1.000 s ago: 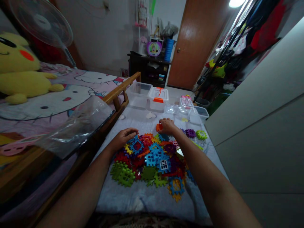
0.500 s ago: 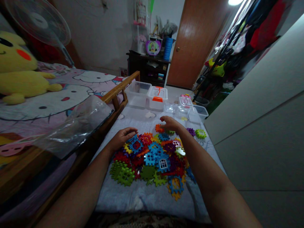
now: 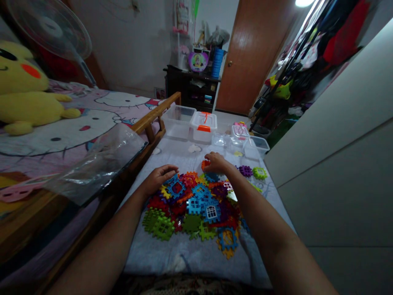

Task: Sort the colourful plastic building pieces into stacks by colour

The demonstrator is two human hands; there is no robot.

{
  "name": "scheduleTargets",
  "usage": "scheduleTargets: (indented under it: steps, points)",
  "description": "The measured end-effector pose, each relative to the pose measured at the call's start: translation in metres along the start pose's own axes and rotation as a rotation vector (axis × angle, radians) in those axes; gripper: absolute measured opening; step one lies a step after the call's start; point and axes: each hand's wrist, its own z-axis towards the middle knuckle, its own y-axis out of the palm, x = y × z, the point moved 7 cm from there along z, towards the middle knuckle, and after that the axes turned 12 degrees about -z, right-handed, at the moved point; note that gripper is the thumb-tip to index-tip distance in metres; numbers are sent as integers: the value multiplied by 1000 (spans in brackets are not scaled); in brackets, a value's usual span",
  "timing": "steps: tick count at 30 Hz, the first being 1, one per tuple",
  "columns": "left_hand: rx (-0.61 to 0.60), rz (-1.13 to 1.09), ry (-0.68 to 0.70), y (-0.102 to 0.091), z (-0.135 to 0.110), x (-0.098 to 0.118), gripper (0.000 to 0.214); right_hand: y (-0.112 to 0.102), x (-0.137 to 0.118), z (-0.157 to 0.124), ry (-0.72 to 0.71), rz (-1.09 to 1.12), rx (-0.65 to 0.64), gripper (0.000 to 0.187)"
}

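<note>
A pile of colourful interlocking plastic tiles (image 3: 196,205) lies on a grey cloth (image 3: 190,254) in front of me. My left hand (image 3: 159,178) rests curled at the pile's left edge, fingertips touching a blue tile with a red centre (image 3: 176,187). My right hand (image 3: 215,162) is at the pile's far side, its fingers closed round an orange tile (image 3: 204,164). A purple tile (image 3: 245,170) and a light green tile (image 3: 260,173) lie apart to the right.
Clear plastic boxes (image 3: 178,121), one with an orange latch (image 3: 203,126), stand at the cloth's far end. A wooden-framed bed (image 3: 153,116) with a yellow plush toy (image 3: 27,98) and a plastic bag (image 3: 98,159) is on the left; a grey wardrobe (image 3: 337,164) rises on the right.
My right hand spread open over the orange tile half a second ago, then closed on it again. My left hand has stayed at the pile's left edge.
</note>
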Motion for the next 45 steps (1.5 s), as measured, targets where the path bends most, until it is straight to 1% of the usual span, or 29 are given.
scheduleTargets:
  steps: [2, 3, 5, 7, 8, 10, 12, 15, 20, 25, 30, 35, 37, 39, 42, 45]
  points:
    - [-2, 2, -1, 0, 0, 0, 56, -7, 5, -7, 4, 14, 26, 54]
    - [-3, 1, -4, 0, 0, -1, 56, -11, 7, -12, -2, 26, 38, 52]
    - [3, -5, -8, -1, 0, -1, 56, -15, 7, -24, -38, 62, 43, 43]
    - [10, -8, -10, -1, 0, -2, 56, -13, 3, -39, -112, 114, 9, 33]
    - [10, -9, -12, -1, 0, -2, 56, -11, 0, -46, -143, 128, -10, 31]
    - [3, -13, -14, 0, 0, -3, 55, -6, -4, -57, -165, 122, -29, 35]
    - [1, -20, -14, 0, 0, -3, 55, -2, -7, -65, -157, 96, -33, 41]
    - [13, -33, -17, 0, 0, -4, 56, 2, -11, -70, -147, 100, -36, 36]
    - [9, -38, -16, -1, 2, -6, 58, 2, -16, -73, -194, 189, -14, 27]
    - [-5, -50, -19, -1, 3, -8, 56, 3, -20, -74, -196, 152, -23, 20]
    - [-3, -54, -38, 0, 2, -8, 59, 1, -19, -80, -145, 166, 27, 22]
    - [1, -81, -35, -1, 3, -9, 59, 9, -19, -87, -102, 232, -8, 22]
    - [2, -82, -24, -2, 3, -9, 58, 6, -16, -89, -65, 255, 34, 26]
    - [-1, -74, -14, -2, 4, -9, 57, 0, -13, -94, -49, 286, 107, 32]
    - [2, -58, 1, -2, 3, -6, 56, -11, -17, -104, -108, 328, 178, 46]
    - [14, -55, -1, -1, 1, -2, 55, -16, -28, -114, -207, 349, 153, 58]
